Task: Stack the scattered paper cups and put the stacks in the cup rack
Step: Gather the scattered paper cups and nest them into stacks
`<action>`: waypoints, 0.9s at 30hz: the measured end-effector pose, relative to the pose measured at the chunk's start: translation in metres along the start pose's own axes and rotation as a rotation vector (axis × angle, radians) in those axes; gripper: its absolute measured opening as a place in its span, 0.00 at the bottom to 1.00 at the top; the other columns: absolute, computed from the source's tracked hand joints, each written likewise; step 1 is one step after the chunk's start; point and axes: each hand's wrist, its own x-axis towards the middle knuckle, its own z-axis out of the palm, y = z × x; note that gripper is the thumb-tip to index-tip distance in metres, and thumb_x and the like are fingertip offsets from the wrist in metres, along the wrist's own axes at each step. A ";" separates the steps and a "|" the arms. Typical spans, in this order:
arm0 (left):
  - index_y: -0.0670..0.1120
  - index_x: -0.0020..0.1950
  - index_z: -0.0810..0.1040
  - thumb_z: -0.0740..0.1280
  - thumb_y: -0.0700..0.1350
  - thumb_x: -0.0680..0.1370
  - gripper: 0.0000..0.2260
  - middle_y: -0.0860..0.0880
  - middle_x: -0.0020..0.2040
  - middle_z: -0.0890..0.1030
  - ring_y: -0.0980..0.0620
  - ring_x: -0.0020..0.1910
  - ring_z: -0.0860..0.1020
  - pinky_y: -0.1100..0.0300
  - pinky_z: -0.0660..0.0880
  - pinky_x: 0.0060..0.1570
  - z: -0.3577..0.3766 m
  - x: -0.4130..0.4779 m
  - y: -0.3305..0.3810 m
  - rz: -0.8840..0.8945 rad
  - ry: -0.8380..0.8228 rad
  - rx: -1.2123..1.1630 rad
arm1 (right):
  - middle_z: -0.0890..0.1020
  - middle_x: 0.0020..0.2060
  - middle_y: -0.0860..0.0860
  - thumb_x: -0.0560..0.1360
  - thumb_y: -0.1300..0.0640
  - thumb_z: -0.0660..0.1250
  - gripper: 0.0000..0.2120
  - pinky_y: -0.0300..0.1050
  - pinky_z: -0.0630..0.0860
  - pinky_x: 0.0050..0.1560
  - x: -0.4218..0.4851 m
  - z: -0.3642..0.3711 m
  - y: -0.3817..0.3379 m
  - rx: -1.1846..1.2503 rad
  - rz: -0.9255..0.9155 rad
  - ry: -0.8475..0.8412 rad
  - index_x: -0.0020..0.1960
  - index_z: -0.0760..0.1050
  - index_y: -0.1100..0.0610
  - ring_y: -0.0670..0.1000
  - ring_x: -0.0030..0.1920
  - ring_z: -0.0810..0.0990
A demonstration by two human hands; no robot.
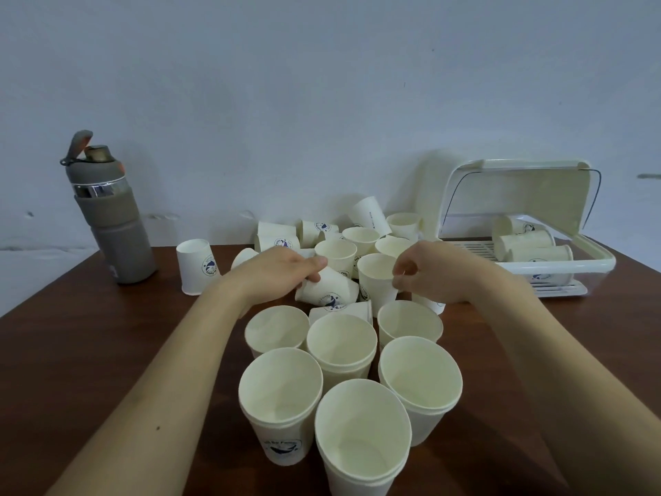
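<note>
Item: tipped cup (327, 289), lying on its side among the scattered cups at mid-surface, long axis running from far left to near right, mouth end toward the near right. Left hand (282, 272): on top of this cup, fingers curled over its base end, apparently gripping it. Right hand (425, 270): fingers pinched at the rim of an upright cup (377, 281) just to the right; the two cups nearly touch. Near side: six upright stacks (341, 343) crowd the approach, so lifting upward looks the freest path. Cup rack (529, 245): far right, lid raised, stacks already lying inside, nearer the right hand. Water bottle (107, 213) stands far left, well apart.
</note>
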 end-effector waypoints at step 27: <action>0.51 0.39 0.83 0.75 0.45 0.73 0.04 0.51 0.37 0.83 0.59 0.34 0.79 0.60 0.77 0.41 -0.052 -0.061 0.048 0.450 0.265 0.071 | 0.80 0.36 0.46 0.71 0.40 0.73 0.16 0.47 0.76 0.43 -0.011 -0.022 -0.009 0.406 -0.094 0.503 0.44 0.78 0.53 0.49 0.42 0.81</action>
